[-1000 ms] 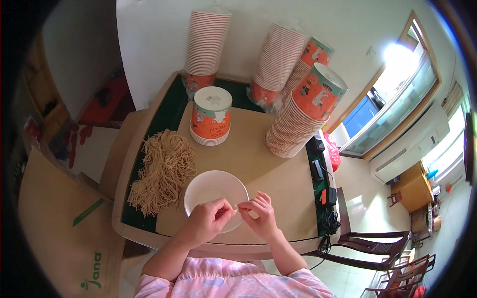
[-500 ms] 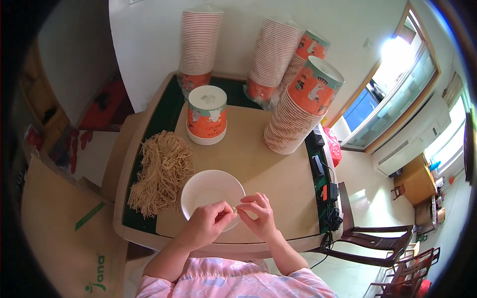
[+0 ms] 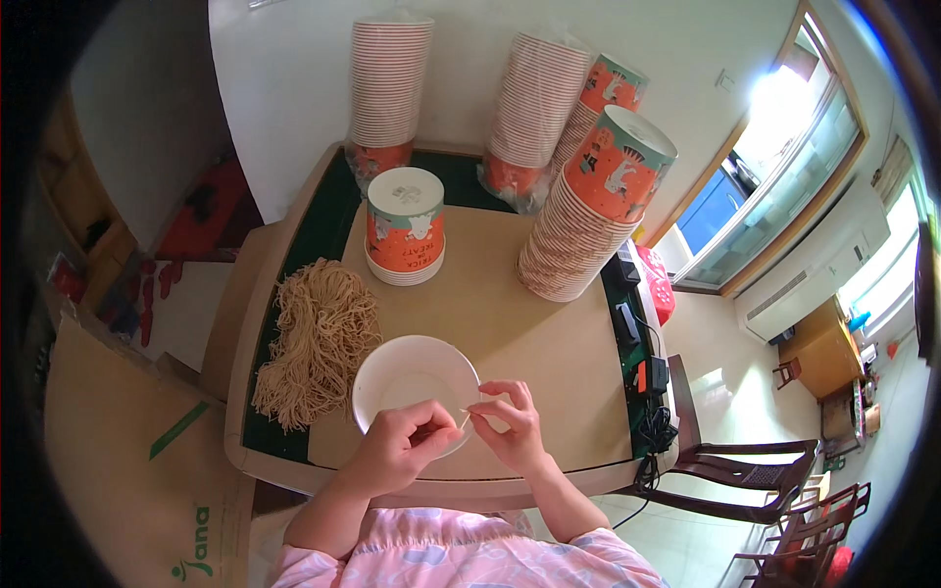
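A white paper bucket (image 3: 417,361) stands mouth up close to me, its inside bare where I can see it. Over its near right rim both my hands meet, fingertips almost touching. My left hand (image 3: 410,446) is closed in a pinch, and my right hand (image 3: 512,426) pinches opposite it. Between them runs a short, thin, pale piece of cord (image 3: 465,417); its ends are hidden by my fingers. Left of the bucket lies a loose heap of beige cords (image 3: 319,343).
Behind the bucket stands a short stack of upturned orange paper buckets (image 3: 406,235). A taller stack (image 3: 580,225) leans to its right, and bagged stacks (image 3: 390,88) stand by the wall. Power adapters and black cables (image 3: 655,431) line the table's right edge. A cardboard box (image 3: 127,441) is at left.
My hands stay over the rim, with the fingertips slightly shifted and the thin cord between them showing a little more. The whole view has slid slightly.
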Motion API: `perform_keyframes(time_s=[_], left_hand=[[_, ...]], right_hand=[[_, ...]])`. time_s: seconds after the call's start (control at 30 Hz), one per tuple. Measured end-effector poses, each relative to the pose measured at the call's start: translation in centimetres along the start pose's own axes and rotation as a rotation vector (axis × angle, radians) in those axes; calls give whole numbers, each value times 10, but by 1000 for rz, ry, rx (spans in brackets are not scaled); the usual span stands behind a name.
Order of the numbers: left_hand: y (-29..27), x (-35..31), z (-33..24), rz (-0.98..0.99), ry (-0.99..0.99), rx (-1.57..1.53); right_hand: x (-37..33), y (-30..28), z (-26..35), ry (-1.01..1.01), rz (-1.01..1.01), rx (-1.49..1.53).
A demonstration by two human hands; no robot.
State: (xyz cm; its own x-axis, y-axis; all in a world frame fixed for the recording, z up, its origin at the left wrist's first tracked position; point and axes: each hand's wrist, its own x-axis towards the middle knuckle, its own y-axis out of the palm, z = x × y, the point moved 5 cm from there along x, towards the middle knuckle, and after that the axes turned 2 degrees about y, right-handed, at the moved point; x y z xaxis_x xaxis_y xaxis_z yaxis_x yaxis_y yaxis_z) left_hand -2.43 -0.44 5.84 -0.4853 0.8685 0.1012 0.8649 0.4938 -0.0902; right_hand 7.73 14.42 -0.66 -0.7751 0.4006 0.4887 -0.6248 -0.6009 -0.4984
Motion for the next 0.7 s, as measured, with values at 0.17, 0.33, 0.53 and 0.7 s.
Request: perform_keyframes(time_s=[0.17,0.33,0.53,0.7], left_hand=[[-5,-5,-9,-1,4,-111],[-6,-7,-8,-1,4,-116],[-7,-8,-6,-6,-5,-136],[-7,-8,-7,7,3,-125]], right_hand=[[0,-1,1,25,-21,27],[-1,1,-1,23,-3,57],[-1,2,-2,22,23,97],[-1,3,-3,27,36,110]])
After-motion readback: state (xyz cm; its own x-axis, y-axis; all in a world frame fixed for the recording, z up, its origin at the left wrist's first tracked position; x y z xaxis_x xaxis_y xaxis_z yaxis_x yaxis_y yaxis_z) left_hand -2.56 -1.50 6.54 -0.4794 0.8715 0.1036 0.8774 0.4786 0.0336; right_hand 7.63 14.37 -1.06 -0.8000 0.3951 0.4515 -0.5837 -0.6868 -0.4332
